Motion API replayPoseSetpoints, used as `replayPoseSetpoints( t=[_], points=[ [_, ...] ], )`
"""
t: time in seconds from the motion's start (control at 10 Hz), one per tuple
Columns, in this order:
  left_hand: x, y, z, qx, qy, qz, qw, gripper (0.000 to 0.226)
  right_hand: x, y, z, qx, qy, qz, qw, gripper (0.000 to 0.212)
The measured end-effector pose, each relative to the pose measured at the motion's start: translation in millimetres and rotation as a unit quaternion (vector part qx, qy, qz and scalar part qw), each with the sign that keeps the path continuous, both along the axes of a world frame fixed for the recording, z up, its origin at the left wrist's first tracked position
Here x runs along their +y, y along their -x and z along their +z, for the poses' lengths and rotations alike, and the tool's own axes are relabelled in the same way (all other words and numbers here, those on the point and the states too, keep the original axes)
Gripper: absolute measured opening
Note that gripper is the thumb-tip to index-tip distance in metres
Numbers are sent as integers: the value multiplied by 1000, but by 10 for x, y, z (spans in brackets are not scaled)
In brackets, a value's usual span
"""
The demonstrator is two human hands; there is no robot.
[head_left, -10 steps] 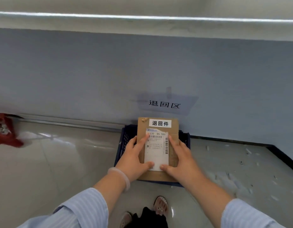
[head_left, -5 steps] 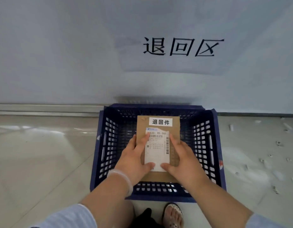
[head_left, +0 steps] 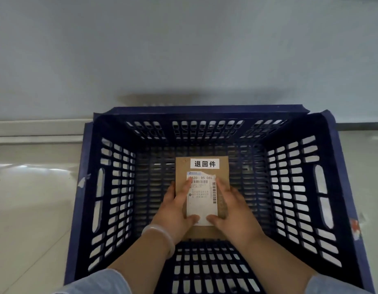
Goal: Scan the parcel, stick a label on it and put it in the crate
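A flat brown cardboard parcel (head_left: 223, 168) lies low inside the dark blue slatted crate (head_left: 324, 187). Near the parcel's far edge sits a small white label (head_left: 205, 163) with black characters, and a white shipping label (head_left: 201, 198) with barcodes covers its middle. My left hand (head_left: 175, 211) grips the parcel's left side with the thumb on the shipping label. My right hand (head_left: 234, 209) grips the right side the same way. Whether the parcel rests on the crate's floor or hangs just above it, I cannot tell.
The crate stands on a glossy pale tiled floor (head_left: 30, 198) against a grey-blue wall (head_left: 183, 49) with a pale skirting board (head_left: 35, 130). A pale bracelet (head_left: 160, 232) circles my left wrist. Light blue sleeves show at the bottom corners.
My hands have carried the parcel from above the crate down into it. The view has dropped closer, so the crate now fills the frame and the wall sign is out of sight.
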State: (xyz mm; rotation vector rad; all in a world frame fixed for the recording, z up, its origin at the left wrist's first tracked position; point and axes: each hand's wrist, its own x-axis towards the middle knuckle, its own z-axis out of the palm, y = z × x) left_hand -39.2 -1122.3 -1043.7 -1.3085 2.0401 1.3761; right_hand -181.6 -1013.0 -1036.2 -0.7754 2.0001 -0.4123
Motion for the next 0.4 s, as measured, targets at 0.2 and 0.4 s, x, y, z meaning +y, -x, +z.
replayPoseSetpoints(
  t=[0.2,0.4],
  points=[
    [15,-37,-128,-4,11,-16,1000,99,6,-43,-115,3,-15,6,1000,101],
    [-132,-26,239,-49,44,-39,997,93,-24,145,258,63,-54,51,995,97]
  ],
)
